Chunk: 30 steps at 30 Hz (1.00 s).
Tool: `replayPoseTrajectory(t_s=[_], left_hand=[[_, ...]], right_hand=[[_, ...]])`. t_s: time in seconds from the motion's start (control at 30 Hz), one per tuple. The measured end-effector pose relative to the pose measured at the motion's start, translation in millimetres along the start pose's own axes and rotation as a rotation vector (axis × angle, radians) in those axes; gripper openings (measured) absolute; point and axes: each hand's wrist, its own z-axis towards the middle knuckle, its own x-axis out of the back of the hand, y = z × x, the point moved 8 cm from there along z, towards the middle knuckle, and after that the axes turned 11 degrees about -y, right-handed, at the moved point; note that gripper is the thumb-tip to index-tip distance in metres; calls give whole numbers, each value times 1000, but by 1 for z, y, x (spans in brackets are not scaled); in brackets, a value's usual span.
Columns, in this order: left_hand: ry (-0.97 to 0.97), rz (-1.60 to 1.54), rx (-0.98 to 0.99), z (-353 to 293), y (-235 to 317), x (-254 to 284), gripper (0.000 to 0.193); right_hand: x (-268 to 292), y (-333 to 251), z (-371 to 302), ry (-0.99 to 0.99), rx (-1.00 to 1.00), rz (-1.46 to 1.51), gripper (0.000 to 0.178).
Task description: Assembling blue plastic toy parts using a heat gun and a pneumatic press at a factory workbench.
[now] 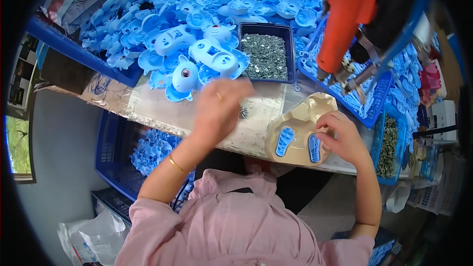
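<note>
Tan jig, 3 o'clock, likely steadies 2 blue pcs; R hand grip apart, L hand grip blurred, can't tell.

The table is bright, and it is darker underneath. The window glows at the left. The left hand is blurry; the right hand is clearer. Edges bend, and the corners are black.

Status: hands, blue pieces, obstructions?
Left hand blurred above table, grip unclear. Right hand at tan fixture. Two blue pieces in it. Red tool beyond right hand, not touching it.
</note>
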Motion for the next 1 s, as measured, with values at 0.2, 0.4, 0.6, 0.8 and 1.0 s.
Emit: replayPoseTrajectory(t_s=[0.2, 0.4, 0.6, 0.8, 1.0], left_hand=[[-197, 211, 62, 63, -63, 25, 60], [-739, 179, -27, 78, -81, 15, 69], [-347, 49, -80, 79, -72, 70, 78], [7, -362, 7, 52, -48, 87, 75], [-143, -1172, 155, 10, 37, -33, 83]], right_hand=[[-8, -2, 15, 11, 5, 45, 12], [-11, 1, 10, 29, -24, 106, 12], [-9, 6, 1, 82, -117, 228, 9], [2, -23, -12, 280, 23, 211, 12], [14, -116, -37, 529, 388, -326, 42]])
